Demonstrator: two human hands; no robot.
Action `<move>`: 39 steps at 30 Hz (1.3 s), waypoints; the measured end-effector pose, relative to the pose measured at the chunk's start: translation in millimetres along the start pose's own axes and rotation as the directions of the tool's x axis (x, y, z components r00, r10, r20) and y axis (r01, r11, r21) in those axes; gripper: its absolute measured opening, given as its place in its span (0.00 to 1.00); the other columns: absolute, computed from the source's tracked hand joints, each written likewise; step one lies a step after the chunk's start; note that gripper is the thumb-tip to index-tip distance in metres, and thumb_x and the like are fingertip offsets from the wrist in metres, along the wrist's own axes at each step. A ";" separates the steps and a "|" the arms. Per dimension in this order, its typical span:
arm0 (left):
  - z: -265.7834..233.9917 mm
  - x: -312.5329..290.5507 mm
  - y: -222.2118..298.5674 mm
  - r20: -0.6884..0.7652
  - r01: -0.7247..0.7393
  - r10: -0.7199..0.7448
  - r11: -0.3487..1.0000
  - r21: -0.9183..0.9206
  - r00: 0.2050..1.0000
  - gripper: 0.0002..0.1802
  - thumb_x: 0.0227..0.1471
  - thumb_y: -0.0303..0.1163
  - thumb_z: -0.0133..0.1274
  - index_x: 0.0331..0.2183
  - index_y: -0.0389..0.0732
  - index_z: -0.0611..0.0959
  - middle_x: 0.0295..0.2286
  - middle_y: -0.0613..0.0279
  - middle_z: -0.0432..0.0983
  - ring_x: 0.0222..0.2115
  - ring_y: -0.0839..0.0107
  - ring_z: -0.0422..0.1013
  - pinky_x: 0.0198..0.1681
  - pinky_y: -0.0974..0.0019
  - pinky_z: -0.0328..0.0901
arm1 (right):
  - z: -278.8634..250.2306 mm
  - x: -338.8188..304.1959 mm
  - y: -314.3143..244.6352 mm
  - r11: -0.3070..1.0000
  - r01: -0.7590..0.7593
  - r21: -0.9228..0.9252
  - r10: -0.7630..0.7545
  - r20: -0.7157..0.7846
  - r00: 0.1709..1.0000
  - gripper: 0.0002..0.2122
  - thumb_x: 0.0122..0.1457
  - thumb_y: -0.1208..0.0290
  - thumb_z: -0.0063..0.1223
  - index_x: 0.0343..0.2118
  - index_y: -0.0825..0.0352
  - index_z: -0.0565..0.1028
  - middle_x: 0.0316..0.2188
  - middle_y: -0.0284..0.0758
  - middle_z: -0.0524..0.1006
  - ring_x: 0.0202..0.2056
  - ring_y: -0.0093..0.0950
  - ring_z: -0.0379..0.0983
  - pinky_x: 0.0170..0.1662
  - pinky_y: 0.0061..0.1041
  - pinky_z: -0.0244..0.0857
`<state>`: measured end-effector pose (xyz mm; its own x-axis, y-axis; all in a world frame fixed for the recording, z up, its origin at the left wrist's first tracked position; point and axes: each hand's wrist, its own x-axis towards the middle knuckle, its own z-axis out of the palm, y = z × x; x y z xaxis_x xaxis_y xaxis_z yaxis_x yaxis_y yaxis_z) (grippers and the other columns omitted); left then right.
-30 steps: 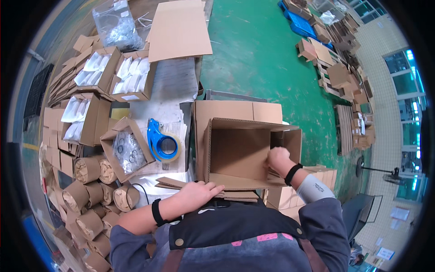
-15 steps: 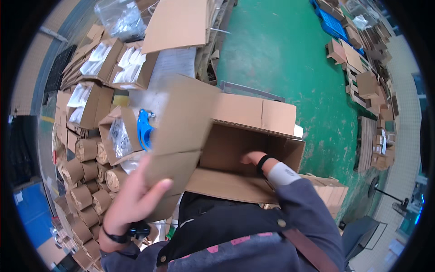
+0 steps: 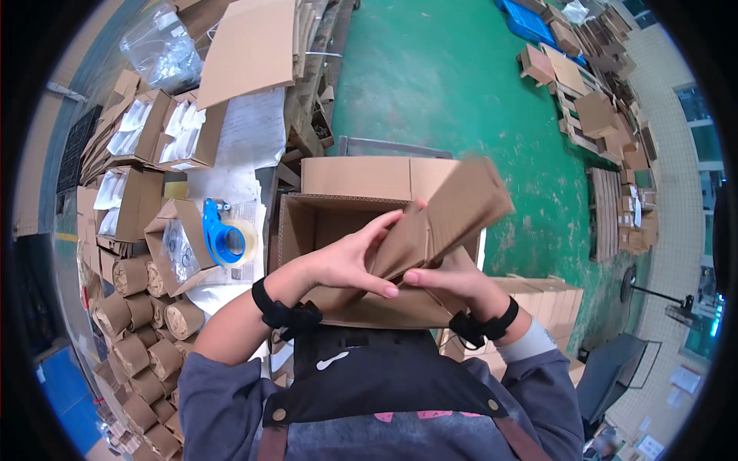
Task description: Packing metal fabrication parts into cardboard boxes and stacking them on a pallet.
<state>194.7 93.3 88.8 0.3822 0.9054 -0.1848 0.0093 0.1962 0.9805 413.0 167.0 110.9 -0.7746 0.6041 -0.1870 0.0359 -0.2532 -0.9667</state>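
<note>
Green flooring (image 3: 415, 100) spans the background, with wooden pallets (image 3: 603, 215) and a standing fan (image 3: 680, 311) along its right side. At centre, a folded cardboard piece (image 3: 430, 219) is held above an open carton (image 3: 307, 223), slanting up to the right; its upper end is blurred. The left hand (image 3: 346, 257) has its grip closed about the cardboard's left portion, thumb below and fingers above. The right hand (image 3: 461, 278) pinches the lower portion, thumb on the near face; its other fingers are largely hidden. A second carton (image 3: 355, 177) stands just beyond the open one. To the left, the paper-covered worktop (image 3: 231, 183) bears a blue tape dispenser (image 3: 214, 224) and, just beside it, a small tilted box (image 3: 201, 230) containing a clear plastic bag (image 3: 178, 250). Farther off are boxes of white-wrapped items (image 3: 183, 131) and flat cardboard sheets (image 3: 247, 50). Brown paper-wrapped rolls (image 3: 146, 357) are piled at lower left.
</note>
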 end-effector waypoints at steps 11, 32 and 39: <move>-21.8 7.1 -113.7 -0.353 0.780 -0.746 0.622 -0.067 0.564 0.33 0.57 0.47 0.35 0.42 0.23 0.76 0.42 0.37 0.75 0.45 0.45 0.71 0.47 0.52 0.64 | -11.7 2.3 123.7 0.504 -0.820 -0.271 0.862 0.103 0.496 0.29 0.59 0.47 0.43 0.51 0.71 0.69 0.41 0.36 0.74 0.42 0.31 0.70 0.49 0.32 0.64; 167.1 -264.9 -20.3 -0.860 -0.084 -0.398 0.892 -0.445 0.319 0.21 0.62 0.36 0.45 0.54 0.38 0.68 0.48 0.59 0.70 0.48 0.73 0.67 0.51 0.69 0.63 | 52.0 80.2 236.5 -0.123 0.405 -0.906 0.375 0.335 0.864 0.47 0.48 0.37 0.52 0.66 0.55 0.47 0.68 0.45 0.30 0.68 0.45 0.22 0.58 0.70 0.32; 136.9 -355.4 -77.8 -0.882 0.749 -0.002 0.528 -0.400 -0.471 0.39 0.47 0.49 0.59 0.54 0.35 0.66 0.53 0.42 0.61 0.55 0.51 0.59 0.56 0.53 0.56 | 35.3 91.4 140.9 0.438 0.137 -0.888 0.615 0.408 0.675 0.38 0.56 0.50 0.54 0.63 0.70 0.55 0.52 0.50 0.71 0.52 0.38 0.69 0.53 0.25 0.62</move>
<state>184.6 -295.3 87.3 -0.9952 -0.0944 0.0266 -0.0790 0.9323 0.3531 325.0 159.9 -36.3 -0.7581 -0.0563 -0.6498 0.4702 0.6433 -0.6043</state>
